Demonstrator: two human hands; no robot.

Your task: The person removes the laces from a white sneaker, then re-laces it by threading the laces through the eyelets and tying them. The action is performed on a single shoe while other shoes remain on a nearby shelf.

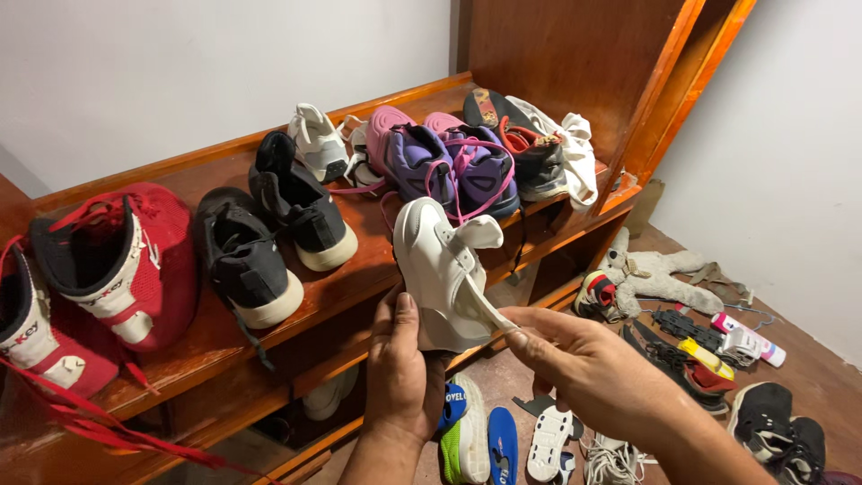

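My left hand (401, 373) grips a white shoe (440, 265) from below at its heel end, holding it up in front of the wooden shelf (346, 283). My right hand (584, 359) pinches the shoe's loose white strap (489, 314) between thumb and fingers, pulling it out to the right. The shoe's toe points up and away from me, with a second strap flap folded open near the top.
On the shelf stand red high-top shoes (117, 260), a black pair with pale soles (269, 233), a white shoe (319, 144), purple sneakers (449, 162) and a dark shoe with white cloth (548, 148). Insoles, sandals, small bottles and black shoes (777, 431) lie scattered on the floor.
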